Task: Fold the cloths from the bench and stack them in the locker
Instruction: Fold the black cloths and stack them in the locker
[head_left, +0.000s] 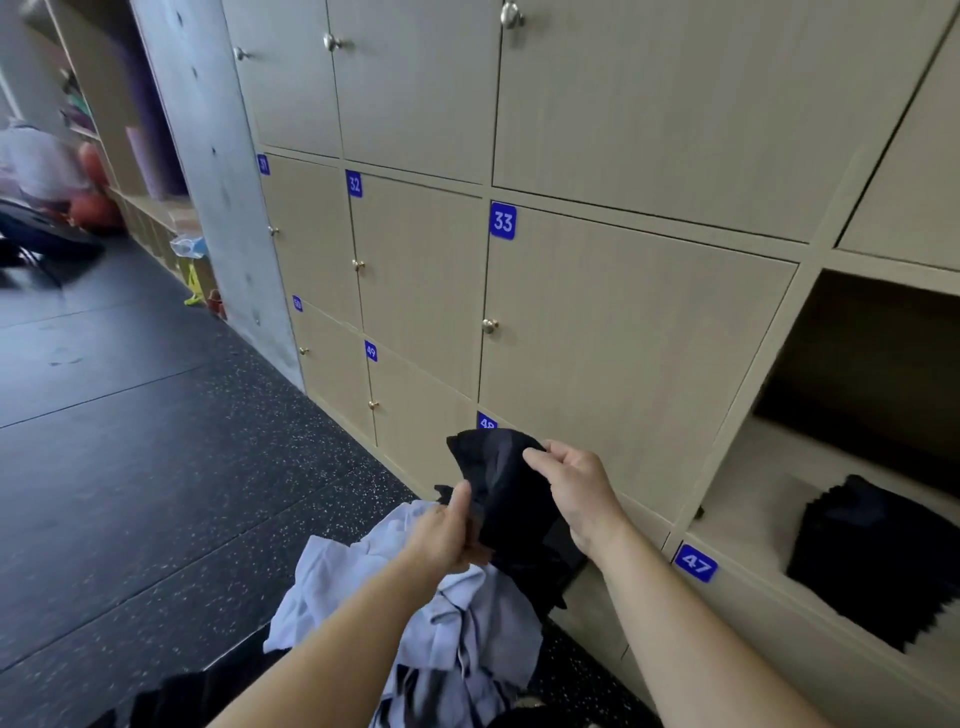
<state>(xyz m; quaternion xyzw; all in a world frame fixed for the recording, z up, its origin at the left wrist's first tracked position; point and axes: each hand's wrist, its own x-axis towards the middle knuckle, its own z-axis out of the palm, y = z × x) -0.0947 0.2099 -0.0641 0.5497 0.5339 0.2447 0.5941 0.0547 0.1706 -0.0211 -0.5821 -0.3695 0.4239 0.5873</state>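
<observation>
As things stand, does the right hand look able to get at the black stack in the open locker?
Probably yes: the open locker has no door across it, and nothing lies between the right hand and the black stack. That hand pinches a black cloth, though.

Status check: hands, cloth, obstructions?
Held midair: black cloth, unfolded, pinched by left hand and right hand. Dark stack in locker. Below, pale cloths heaped; path looks open.

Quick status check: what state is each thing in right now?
black cloth, not yet folded, held up
left hand, gripping its left side
right hand, pinching its top
pale cloths, crumpled heap
black stack, folded, inside open locker
locker 33, door shut
</observation>
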